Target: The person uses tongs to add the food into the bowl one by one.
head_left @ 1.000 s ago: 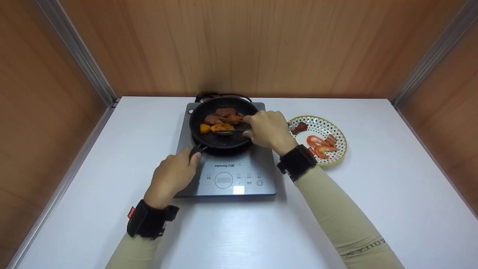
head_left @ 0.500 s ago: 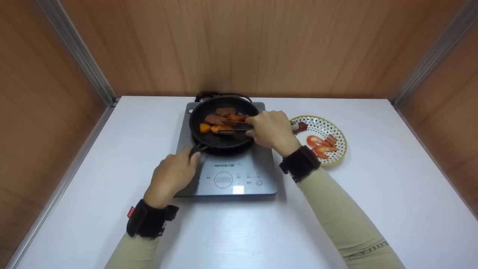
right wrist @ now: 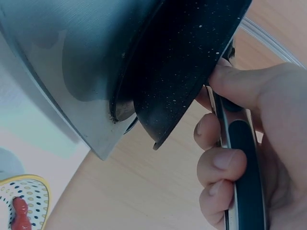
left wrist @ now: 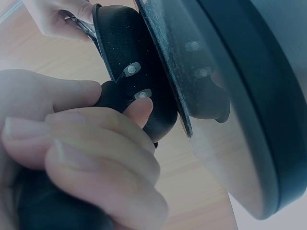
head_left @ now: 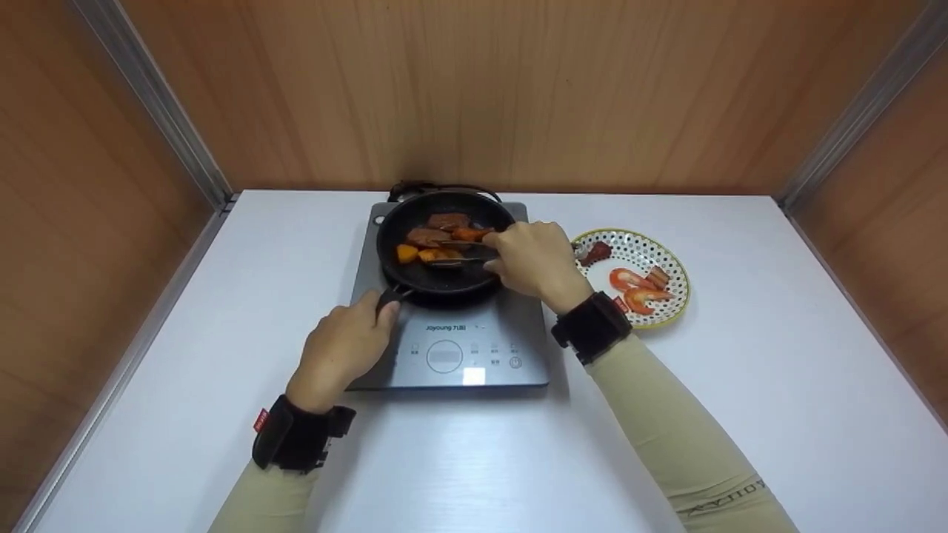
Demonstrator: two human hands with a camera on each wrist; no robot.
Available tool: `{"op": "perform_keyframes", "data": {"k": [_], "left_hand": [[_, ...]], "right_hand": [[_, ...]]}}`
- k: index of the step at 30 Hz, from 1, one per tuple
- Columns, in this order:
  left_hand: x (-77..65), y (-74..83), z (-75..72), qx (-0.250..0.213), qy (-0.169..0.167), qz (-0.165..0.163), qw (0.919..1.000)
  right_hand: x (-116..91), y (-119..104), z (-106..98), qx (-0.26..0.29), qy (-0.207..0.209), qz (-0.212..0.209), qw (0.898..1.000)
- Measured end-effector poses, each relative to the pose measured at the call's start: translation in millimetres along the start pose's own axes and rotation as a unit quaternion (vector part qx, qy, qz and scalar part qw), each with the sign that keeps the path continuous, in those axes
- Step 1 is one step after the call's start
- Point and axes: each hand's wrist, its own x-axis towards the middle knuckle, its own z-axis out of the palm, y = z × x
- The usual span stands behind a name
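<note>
In the head view my left hand (head_left: 341, 344) grips the black handle (head_left: 392, 295) of a dark frying pan (head_left: 437, 280) on an induction cooktop. The left wrist view shows those fingers curled round the handle (left wrist: 111, 96). My right hand (head_left: 537, 259) holds metal tongs (head_left: 468, 260) with dark grips, their arms reaching over the pan's right rim. An orange-yellow piece (head_left: 437, 255) lies by the tong tips; whether they pinch it, I cannot tell. Brown meat pieces (head_left: 448, 221), a small yellow piece (head_left: 406, 253) and a reddish-orange piece (head_left: 468, 234) lie in the pan.
The grey cooktop (head_left: 448, 377) stands on a white table (head_left: 459, 459). To its right, a dotted plate with a yellow rim (head_left: 685, 285) bears shrimp (head_left: 644, 296) and other food, partly behind my right wrist. Wood panels (head_left: 518, 89) enclose the back and sides.
My right hand and the tongs have shifted only slightly over the pan, and the tong arms lie a little nearer each other. My left hand and the pan stay in place.
</note>
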Motion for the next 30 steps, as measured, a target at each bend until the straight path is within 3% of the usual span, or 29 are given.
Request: {"op": "perform_keyframes", "data": {"k": [23, 30], "left_hand": [[0.3, -0.2, 1.2, 0.0, 0.0, -0.001, 1.0], [0.8, -0.3, 2.1, 0.003, 0.004, 0.001, 1.0]], "right_hand": [[-8, 0, 3, -0.002, 0.028, 0.004, 1.0], [-19, 8, -3, 0.001, 0.041, -0.002, 0.999]]}}
